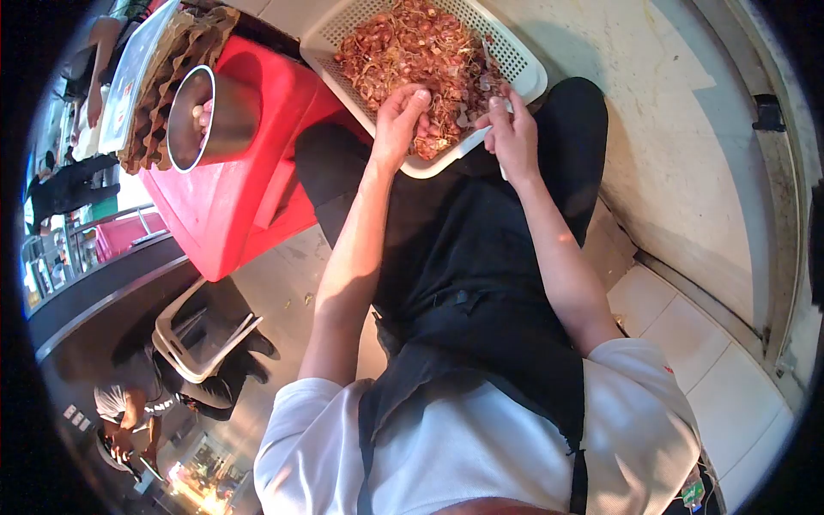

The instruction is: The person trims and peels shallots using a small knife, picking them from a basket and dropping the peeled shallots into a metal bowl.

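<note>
A cream plastic basket [534, 77] full of small reddish shallots and loose papery skins [412, 43] sits in front of my knees. Over its near left part, my left hand [400, 124] is closed with its fingers curled together; what they hold, if anything, is hidden. My right hand [513, 142] is closed at the basket's near right rim. The pale end of a thin handle [504, 173] shows below its palm, like that of a small knife; the blade is not clear. To the left, a metal pot [232, 120] contains several peeled shallots [204, 113].
The pot stands on a red plastic stool [223, 206], beside stacked egg trays [163, 94]. A pale wall panel [687, 154] rises close on the right. Another person [137, 403] works at lower left, near a beige plastic chair [193, 365]. More people appear at upper left.
</note>
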`<state>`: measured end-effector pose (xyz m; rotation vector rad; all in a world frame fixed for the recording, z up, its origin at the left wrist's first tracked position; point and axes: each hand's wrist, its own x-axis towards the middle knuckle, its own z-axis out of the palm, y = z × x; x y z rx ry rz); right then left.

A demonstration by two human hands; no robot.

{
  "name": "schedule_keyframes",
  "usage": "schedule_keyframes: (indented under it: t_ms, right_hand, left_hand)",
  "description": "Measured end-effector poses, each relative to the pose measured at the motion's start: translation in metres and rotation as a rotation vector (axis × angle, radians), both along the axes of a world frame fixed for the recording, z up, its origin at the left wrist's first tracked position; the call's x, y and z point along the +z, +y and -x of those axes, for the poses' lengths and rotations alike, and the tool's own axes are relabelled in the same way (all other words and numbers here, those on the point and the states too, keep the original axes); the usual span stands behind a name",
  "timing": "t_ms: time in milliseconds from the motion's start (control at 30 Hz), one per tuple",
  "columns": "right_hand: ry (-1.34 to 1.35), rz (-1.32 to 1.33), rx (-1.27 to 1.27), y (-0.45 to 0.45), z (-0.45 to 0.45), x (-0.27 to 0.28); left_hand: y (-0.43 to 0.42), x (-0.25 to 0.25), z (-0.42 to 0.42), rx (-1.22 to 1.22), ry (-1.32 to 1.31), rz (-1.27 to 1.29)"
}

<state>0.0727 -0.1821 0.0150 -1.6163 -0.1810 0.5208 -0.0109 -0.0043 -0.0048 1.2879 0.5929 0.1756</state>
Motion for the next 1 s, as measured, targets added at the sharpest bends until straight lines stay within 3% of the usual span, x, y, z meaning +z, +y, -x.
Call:
schedule_keyframes:
  t_ms: [233,300,367,433,500,567,633,733,800,867,900,1000]
  right_hand:
    - [-0.039,0.026,-0.064,-0.023,-0.015,-0.012]
    - [-0.013,0.042,-0.056,-0.025,-0.016,-0.018]
    - [-0.039,0.023,-0.055,-0.025,-0.017,-0.018]
    - [-0.048,0.008,-0.054,-0.025,-0.019,-0.017]
    - [-0.04,-0.001,-0.047,-0.023,-0.02,-0.019]
    - [-0.033,-0.022,-0.041,-0.023,-0.022,-0.023]
    - [-0.022,-0.035,-0.038,-0.021,-0.021,-0.025]
    - [-0.029,-0.03,-0.048,-0.022,-0.023,-0.026]
    - [-0.057,-0.014,-0.05,-0.022,-0.02,-0.025]
    - [-0.09,0.01,-0.057,-0.022,-0.019,-0.026]
    - [-0.108,0.022,-0.056,-0.02,-0.019,-0.026]
    - [-0.13,0.019,-0.039,-0.02,-0.019,-0.024]
  left_hand:
    - [0.008,0.03,0.015,0.052,-0.101,-0.116]
    - [0.023,0.055,0.027,0.095,-0.088,-0.332]
    - [0.03,0.105,0.039,0.313,0.002,-0.533]
    - [0.074,0.142,0.066,0.4,-0.018,-1.028]
    - [0.091,0.198,0.086,0.534,-0.039,-1.098]
    - [0.145,0.215,0.111,0.667,-0.132,-1.057]
    - [0.167,0.235,0.124,0.555,0.211,-1.074]
    - [0.168,0.23,0.12,0.544,0.291,-1.324]
    - [0.158,0.213,0.106,0.306,0.13,-1.523]
    - [0.122,0.182,0.076,0.109,0.127,-1.418]
    - [0.091,0.161,0.053,0.032,0.202,-1.22]
    - [0.042,0.081,0.01,-0.632,0.452,-1.096]
